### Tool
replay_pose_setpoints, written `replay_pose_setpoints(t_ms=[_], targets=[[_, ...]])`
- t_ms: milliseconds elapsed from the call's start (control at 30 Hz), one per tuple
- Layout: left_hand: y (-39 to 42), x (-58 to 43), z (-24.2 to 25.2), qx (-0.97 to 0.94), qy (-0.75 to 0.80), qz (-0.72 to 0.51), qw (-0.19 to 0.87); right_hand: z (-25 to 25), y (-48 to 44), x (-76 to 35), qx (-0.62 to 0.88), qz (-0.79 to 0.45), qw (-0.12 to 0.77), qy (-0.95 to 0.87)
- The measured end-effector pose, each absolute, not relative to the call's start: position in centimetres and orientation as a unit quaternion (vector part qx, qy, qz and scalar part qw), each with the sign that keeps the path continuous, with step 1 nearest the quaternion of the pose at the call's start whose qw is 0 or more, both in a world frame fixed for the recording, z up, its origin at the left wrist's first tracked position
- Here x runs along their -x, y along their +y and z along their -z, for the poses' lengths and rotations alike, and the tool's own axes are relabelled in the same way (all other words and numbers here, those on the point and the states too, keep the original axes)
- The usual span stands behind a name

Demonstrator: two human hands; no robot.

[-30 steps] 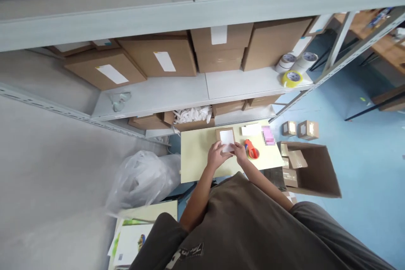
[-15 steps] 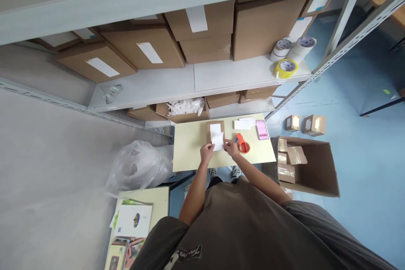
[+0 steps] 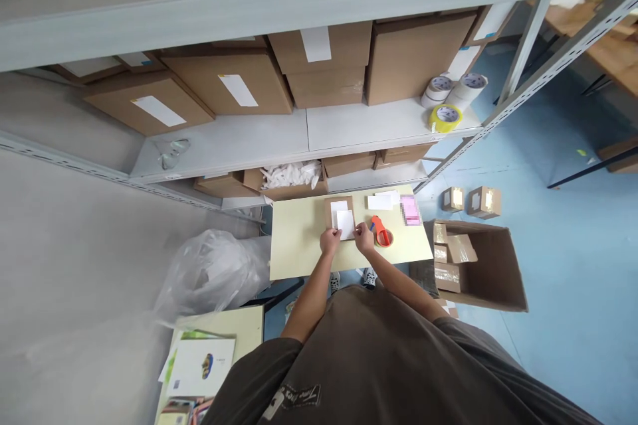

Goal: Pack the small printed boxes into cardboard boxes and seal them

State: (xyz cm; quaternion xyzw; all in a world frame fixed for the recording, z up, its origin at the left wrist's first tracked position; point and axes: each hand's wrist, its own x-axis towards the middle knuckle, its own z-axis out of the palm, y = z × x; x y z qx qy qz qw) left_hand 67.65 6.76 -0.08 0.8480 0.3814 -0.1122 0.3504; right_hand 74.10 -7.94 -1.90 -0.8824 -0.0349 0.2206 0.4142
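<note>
A flat brown cardboard package (image 3: 328, 207) lies on the pale yellow table (image 3: 299, 239) in front of me. On its upper face is a white label (image 3: 339, 204), partly covered by a square white sheet of paper (image 3: 345, 220). My left hand (image 3: 330, 241) is closed, pinching the sheet's lower left corner. By the lower right corner, my right hand (image 3: 364, 239) is closed too, its fingertips pinching the sheet's edge. Just right of that hand lies an orange-red tape dispenser (image 3: 379, 228) with a roll of tape.
White papers (image 3: 380, 202) and a pink pad (image 3: 410, 210) lie toward the table's right end. Shelves (image 3: 349, 130) with cartons and tape rolls (image 3: 445, 118) rise behind. An open carton (image 3: 498, 265) with small boxes stands right; a plastic bag (image 3: 214, 272) sits left.
The white sheet, curled up before, now lies flatter over the package. My right hand has shifted slightly down and right, and the camera view has shifted a little.
</note>
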Motion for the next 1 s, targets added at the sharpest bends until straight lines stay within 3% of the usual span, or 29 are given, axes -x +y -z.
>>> replay_pose_setpoints(t_ms=[700, 867, 1000], targets=[[7.2, -68.7, 1.4, -0.855, 0.369, 0.163, 0.325, 3.1, -7.8, -74.8, 0.885, -0.215, 0.413, 0.014], [7.0, -68.9, 1.4, -0.866, 0.358, 0.176, 0.301, 3.4, -7.6, -74.6, 0.900, -0.216, 0.378, -0.007], [7.5, -69.5, 0.9, -0.879, 0.348, 0.209, 0.250, 3.0, -7.7, -74.7, 0.923, -0.260, 0.281, -0.022]])
